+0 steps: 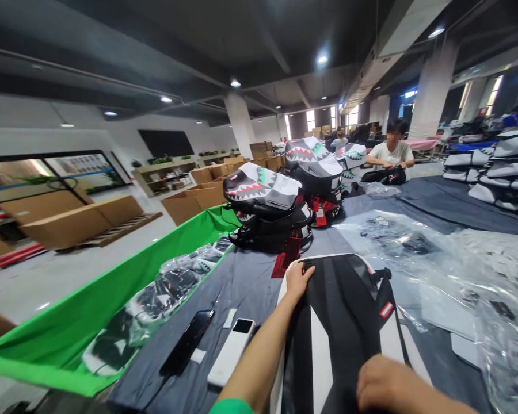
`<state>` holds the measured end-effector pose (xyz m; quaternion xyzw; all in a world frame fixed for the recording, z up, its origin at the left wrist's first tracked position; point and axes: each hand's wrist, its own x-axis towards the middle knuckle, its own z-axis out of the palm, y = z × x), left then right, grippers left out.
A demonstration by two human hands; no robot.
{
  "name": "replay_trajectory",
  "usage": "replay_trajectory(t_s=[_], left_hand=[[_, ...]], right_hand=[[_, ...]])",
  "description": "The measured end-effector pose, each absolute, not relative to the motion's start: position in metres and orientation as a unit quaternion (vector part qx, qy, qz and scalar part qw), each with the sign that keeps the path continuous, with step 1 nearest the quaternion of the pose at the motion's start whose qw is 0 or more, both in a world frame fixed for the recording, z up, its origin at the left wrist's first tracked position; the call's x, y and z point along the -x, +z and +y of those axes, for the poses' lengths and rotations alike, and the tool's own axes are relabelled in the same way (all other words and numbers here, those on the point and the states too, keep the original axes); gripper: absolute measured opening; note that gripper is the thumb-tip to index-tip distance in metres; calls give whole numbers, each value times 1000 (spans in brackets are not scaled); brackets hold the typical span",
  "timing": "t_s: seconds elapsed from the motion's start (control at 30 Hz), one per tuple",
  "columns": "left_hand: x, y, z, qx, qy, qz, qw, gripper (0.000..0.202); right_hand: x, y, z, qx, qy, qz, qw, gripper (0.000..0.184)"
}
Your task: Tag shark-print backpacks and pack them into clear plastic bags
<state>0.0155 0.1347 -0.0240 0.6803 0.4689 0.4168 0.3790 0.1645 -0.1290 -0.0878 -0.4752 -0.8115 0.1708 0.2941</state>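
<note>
A black and white backpack [341, 328] lies back-side up on the grey table cover in front of me, its black shoulder straps on top. My left hand [297, 280] reaches forward and grips the top edge of the backpack by its handle, fingers curled over it. My right hand [386, 382] rests closed on the near end of the backpack, holding the lower part of the straps. A red tag [387, 310] shows on the right strap.
Stacks of shark-mouth backpacks [267, 201] stand further along the table. A black phone [187, 342] and a white phone [232, 351] lie at my left. A green bin [69, 333] holds bagged packs. Clear plastic bags [466, 282] lie at right. Another person [391, 155] sits at the far end.
</note>
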Motion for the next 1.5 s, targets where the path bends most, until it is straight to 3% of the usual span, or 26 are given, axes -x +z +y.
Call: replay_trajectory(t_s=[0.07,0.1,0.2,0.37,0.47,0.6,0.7,0.83,1.03,1.13,1.17,1.3,1.4,1.5], left_hand=[[-23,-29,127,-709,407,487,308,15],[-27,-28,122,-724,404,486,275,20],[-45,-21,103,-793,373,432,212,38],[-97,-33,83,-902,250,272,222,32],[-126,-54,83,-923,204,219,241,31],[-141,-79,79,-930,193,181,255,11],[-138,-92,74,-931,200,155,265,14],[-138,-97,77,-922,221,157,276,23],[-130,-75,80,-909,224,168,308,22],[-111,-48,62,-910,260,106,306,61],[-106,-38,55,-914,264,65,301,65],[-95,2,36,-929,261,18,262,33],[-89,16,28,-906,285,148,276,35],[-74,4,10,-858,280,261,344,36]], right_hand=[[-221,-74,-120,568,176,-694,405,31],[-250,-67,-107,636,154,-612,444,36],[-308,-61,-53,742,187,-444,467,50],[-309,-61,7,734,184,-437,486,65],[-293,-43,1,717,131,-456,511,61],[-260,-31,-34,673,59,-553,487,37],[-228,-41,-60,653,46,-589,475,23],[-200,-45,-85,646,30,-577,499,21],[-210,-36,-101,647,67,-540,534,32],[-224,-30,-103,662,105,-525,525,39],[-227,-25,-103,657,110,-532,523,41],[-235,11,-94,614,119,-569,534,46],[-249,36,-75,580,179,-585,538,58],[-261,39,-43,540,284,-648,456,66]])
